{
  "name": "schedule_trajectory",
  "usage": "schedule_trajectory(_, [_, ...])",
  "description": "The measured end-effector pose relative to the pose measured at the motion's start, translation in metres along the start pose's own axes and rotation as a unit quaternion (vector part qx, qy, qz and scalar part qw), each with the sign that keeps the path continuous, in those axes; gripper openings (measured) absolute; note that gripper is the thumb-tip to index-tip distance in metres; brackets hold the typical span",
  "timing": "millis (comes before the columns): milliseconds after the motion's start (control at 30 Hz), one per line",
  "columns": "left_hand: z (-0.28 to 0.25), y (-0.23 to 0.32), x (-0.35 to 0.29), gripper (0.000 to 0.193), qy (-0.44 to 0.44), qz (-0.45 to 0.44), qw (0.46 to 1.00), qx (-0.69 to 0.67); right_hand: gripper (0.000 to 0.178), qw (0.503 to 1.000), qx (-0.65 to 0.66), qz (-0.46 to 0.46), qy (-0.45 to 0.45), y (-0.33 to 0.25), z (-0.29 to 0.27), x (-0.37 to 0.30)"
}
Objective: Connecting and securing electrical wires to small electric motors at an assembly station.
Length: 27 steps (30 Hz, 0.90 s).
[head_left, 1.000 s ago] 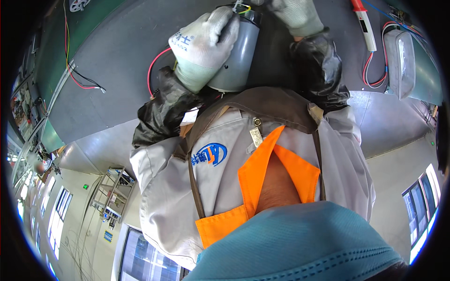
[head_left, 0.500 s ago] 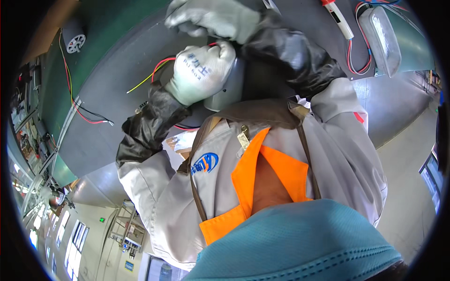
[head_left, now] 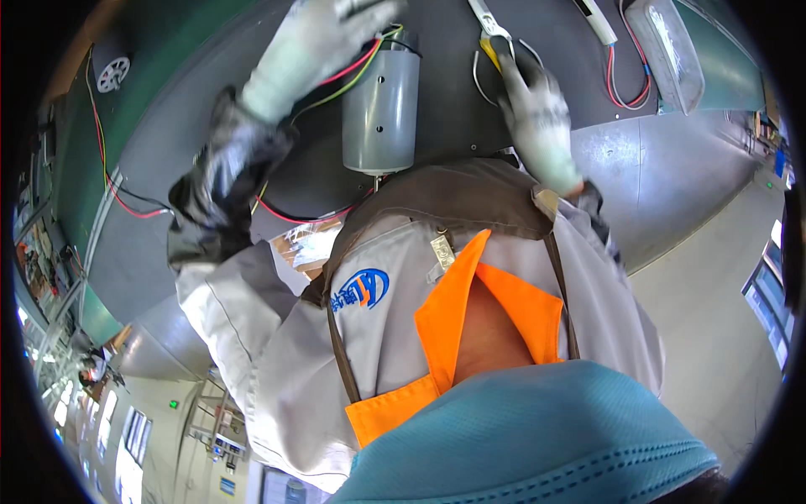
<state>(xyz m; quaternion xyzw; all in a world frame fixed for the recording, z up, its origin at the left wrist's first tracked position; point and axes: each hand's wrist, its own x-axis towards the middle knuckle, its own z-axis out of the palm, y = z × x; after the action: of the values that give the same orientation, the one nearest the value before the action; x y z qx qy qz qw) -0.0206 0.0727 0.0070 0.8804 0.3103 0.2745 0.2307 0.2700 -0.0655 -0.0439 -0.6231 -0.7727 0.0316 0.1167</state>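
A: Starting with the fingers?
B: On the left hand (head_left: 315, 52), at upper centre, stretched loosely apart, with nothing visibly gripped; cannot tell about contact with the wires (head_left: 359, 67) beneath. On the right hand (head_left: 539, 118), right of centre, laid along the yellow-handled tool (head_left: 489, 50), seemingly touching; cannot tell how firmly.

A: Any change?
B: Yes: for the right hand, no longer above the left one but over at the tool; for the left hand, now lifted off the grey cylinder (head_left: 380, 118). Probably means a break from gripping the cylinder and attention to the tool.

A: And where to find the cylinder?
B: In the upper part of the frame, just left of centre, apparently lying on the dark tabletop (head_left: 453, 109). With its long axis nearly up and down the frame, leaning slightly right at the top. Pointing its shaft (head_left: 378, 181) down toward the apron (head_left: 478, 193), wired end toward the top edge.

A: Farther out?
B: At upper right, note a white probe (head_left: 598, 23) and a grey tray (head_left: 667, 63).
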Motion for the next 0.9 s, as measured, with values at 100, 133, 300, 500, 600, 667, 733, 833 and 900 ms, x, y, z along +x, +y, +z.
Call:
schedule_trajectory(100, [-0.003,-0.012,0.002,0.037,-0.036,-0.24,0.845,-0.477,0.072,0.994,0.051,0.071,-0.062,0.012,-0.023,-0.05])
schedule_trajectory(133, [-0.017,-0.026,-0.013,0.039,-0.025,-0.198,0.783,-0.589,0.071,0.992,0.046,0.074,-0.092,0.017,-0.027,-0.054])
schedule_trajectory(300, [-0.004,-0.044,-0.011,0.032,0.084,0.071,0.992,-0.067,0.068,0.937,0.269,0.181,-0.131,0.049,-0.034,-0.045])
schedule_trajectory(500, [0.003,-0.039,-0.005,0.032,0.058,-0.272,0.614,-0.738,0.058,0.876,0.411,0.034,-0.25,0.056,-0.036,0.052])
schedule_trajectory(600, [0.004,-0.038,-0.01,0.039,0.092,-0.182,0.719,-0.665,0.055,0.91,0.329,-0.135,-0.213,0.019,-0.051,0.094])
schedule_trajectory(667, [0.015,-0.056,-0.015,0.043,0.106,-0.066,0.767,-0.629,0.062,0.891,0.288,-0.122,-0.33,0.01,-0.064,0.109])
schedule_trajectory(733, [0.021,-0.074,-0.015,0.048,0.117,0.048,0.803,-0.582,0.061,0.902,0.254,-0.222,-0.269,0.008,-0.069,0.116])
schedule_trajectory(833, [0.011,-0.071,-0.014,0.047,0.109,0.051,0.894,-0.431,0.058,0.943,0.064,-0.247,-0.212,-0.018,-0.085,0.112])
schedule_trajectory(900, [-0.007,-0.067,-0.022,0.047,0.141,0.115,0.934,-0.308,0.054,0.945,0.087,-0.191,-0.252,-0.023,-0.088,0.109])
